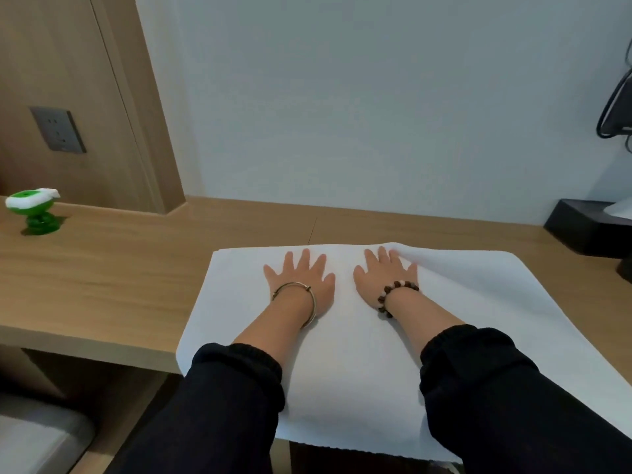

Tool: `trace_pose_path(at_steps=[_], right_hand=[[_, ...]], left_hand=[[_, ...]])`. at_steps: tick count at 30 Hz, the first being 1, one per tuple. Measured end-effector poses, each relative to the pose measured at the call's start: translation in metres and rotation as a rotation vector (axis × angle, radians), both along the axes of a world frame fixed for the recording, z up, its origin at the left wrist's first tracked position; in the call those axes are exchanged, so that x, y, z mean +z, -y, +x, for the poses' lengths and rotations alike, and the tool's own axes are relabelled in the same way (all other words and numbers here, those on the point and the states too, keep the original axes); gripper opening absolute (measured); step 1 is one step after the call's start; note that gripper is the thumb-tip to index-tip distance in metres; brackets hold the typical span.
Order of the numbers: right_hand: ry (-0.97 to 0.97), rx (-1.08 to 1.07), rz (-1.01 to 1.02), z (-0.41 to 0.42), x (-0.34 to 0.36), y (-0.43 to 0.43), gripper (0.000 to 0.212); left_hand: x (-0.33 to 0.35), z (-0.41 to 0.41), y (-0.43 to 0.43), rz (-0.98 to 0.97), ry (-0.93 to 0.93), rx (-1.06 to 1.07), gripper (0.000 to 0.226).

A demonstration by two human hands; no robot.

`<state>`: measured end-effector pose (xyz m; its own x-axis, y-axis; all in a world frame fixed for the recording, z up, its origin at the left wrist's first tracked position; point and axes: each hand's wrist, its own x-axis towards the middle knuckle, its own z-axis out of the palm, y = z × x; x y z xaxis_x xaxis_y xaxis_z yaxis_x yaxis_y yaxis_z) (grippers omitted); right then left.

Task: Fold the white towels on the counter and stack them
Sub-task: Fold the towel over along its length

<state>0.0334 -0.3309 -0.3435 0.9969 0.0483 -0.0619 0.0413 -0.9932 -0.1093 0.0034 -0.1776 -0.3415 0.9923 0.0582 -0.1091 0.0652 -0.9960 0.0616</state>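
Pretty plain room tbh. The back wall (376, 97) is a pale blue-grey, evenly lit, no hard shadows. On the left there's a light wood wall panel (68, 63) with a dark grey power outlet (57, 129) set in it. The wooden counter (102, 275) runs the whole width, with a thin seam (313, 230) near the middle. A little green and white gadget (32, 210) stands far left, and a black tissue box (584, 227) sits at the right edge against the wall. Black cables (615, 111) hang above it. Down in the lower left corner there's a grey padded seat (37, 439).
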Motion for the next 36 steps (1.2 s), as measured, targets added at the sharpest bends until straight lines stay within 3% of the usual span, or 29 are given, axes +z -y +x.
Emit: trace_pose_path(at_steps=[3,9,16,19,20,23,25,32,34,36], right_hand=[[0.033,0.093,-0.001,0.003,0.003,0.028,0.058],[0.011,-0.004,-0.043,0.01,0.003,0.094,0.059],[-0.013,-0.337,-0.035,0.02,0.011,0.134,0.06],[-0.022,-0.474,-0.147,0.022,0.017,0.113,0.059],[-0.021,-0.411,-0.152,0.022,0.018,0.101,0.059],[-0.02,0.059,-0.02,0.021,0.004,0.061,0.055],[-0.006,0.203,0.027,0.022,0.002,0.062,0.053],[0.005,-0.453,-0.012,0.037,0.01,0.105,0.065],[-0.03,-0.459,-0.014,0.033,0.011,0.092,0.068],[-0.045,-0.302,-0.009,0.027,0.01,0.067,0.068]], left_hand=[[0.0,0.0,-0.001,-0.006,0.022,-0.003,0.055],[-0.002,0.001,-0.002,-0.011,0.044,-0.001,0.055],[-0.001,0.0,-0.003,-0.002,0.048,0.0,0.055],[-0.001,0.0,-0.002,0.0,0.045,-0.004,0.056],[-0.001,0.0,-0.001,-0.001,0.045,-0.005,0.056],[-0.003,0.003,-0.003,0.003,0.049,-0.008,0.056],[-0.006,0.004,-0.004,0.008,0.051,-0.011,0.056],[-0.007,0.007,-0.005,0.011,0.064,-0.013,0.056],[-0.008,0.007,-0.004,0.008,0.07,-0.018,0.055],[-0.009,0.007,-0.003,0.009,0.074,-0.03,0.055]])
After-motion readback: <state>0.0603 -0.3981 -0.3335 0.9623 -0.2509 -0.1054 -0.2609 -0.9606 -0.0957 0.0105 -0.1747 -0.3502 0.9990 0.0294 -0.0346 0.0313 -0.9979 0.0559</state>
